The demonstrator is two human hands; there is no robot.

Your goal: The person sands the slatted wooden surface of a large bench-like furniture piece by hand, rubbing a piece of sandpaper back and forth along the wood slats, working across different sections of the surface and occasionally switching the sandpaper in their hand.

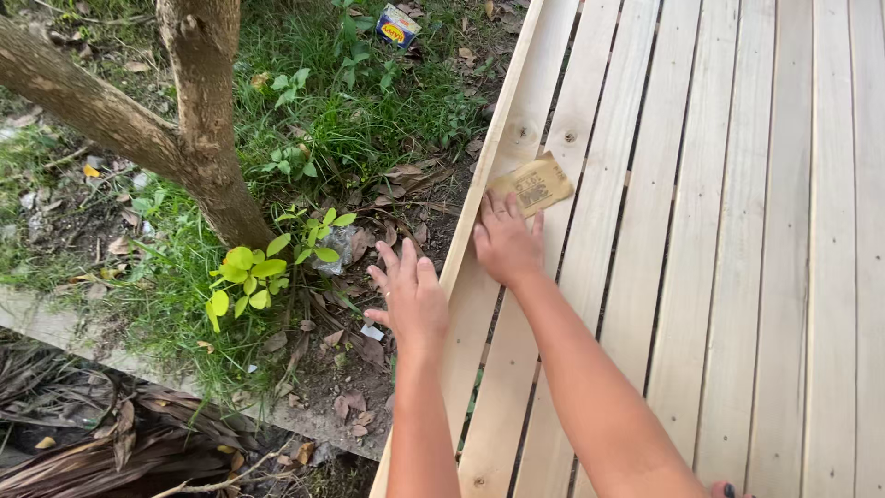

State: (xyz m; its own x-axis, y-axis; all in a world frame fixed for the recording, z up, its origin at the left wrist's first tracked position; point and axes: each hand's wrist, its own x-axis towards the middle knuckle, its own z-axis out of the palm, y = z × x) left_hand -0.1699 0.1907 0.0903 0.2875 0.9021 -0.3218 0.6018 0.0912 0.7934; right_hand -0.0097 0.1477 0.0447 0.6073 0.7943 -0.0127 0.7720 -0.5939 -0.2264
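Outdoors, a person leans over a slatted structure of pale wooden planks (737,231) that fills the right half of the frame. The right hand (505,242) sits just left of centre, pressing a small tan piece of sandpaper (535,184) flat against the outermost slat; the fingers lie spread on the sheet's lower edge rather than curled round it, pinning it to the wood. The sheet lies a little above the middle of the frame, close to the plank edge (493,152) that runs diagonally from the top centre down to the bottom.

The left hand (410,297) sits lower and further left, fingers open and loosely spread, holding nothing; it rests at or just beside the outer edge of the plank, though contact is hard to confirm.

The sandpaper looks thin, light and flexible, with a gritty face that should grip the wood; it likely creases or slips if pinched at a corner, so flat pressure across its back seems the safer hold.

Upper left, a tree trunk (207,138) forks above grass, a leafy green plant (263,272) and dry leaves, and a small blue and yellow packet (397,25) lies near the top.
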